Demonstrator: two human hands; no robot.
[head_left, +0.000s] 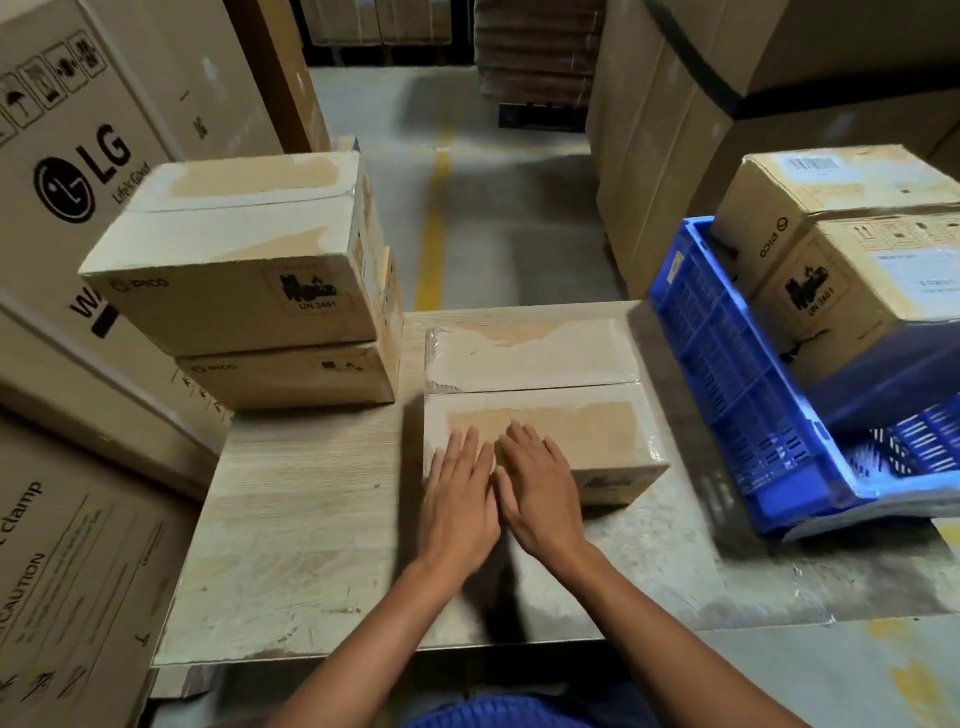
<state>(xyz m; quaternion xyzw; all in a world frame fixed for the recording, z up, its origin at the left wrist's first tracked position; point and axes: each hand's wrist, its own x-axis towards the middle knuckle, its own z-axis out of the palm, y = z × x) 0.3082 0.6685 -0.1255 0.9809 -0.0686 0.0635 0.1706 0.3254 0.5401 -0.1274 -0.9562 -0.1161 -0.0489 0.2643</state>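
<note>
**boxfan22:** So what's the carton like, and where is it?

**palletpete:** Plain brown cardboard box (540, 374), shut, with clear tape along the middle seam and darker patches on both top flaps. It sits mid-worktop (301, 519), toward the far edge. Left hand (460, 499) and right hand (540, 488) lie flat on the near flap, side by side with the fingers straight and slightly spread. They press down and grip nothing. The left hand overhangs the near-left corner.

**boxfan22:** Any room to slide it?

**palletpete:** There's bare wood to its left and in front, toward the person. On the right there's only a narrow strip before the blue crate (727, 374). That crate sits tilted and carries two more PICO boxes (841, 291). At far left a stack of two PICO cartons (234, 249) stands just beside the box's far-left corner. A big LG carton (67, 171) walls off the left side. Beyond the worktop is concrete floor with a yellow line (434, 234).
</note>
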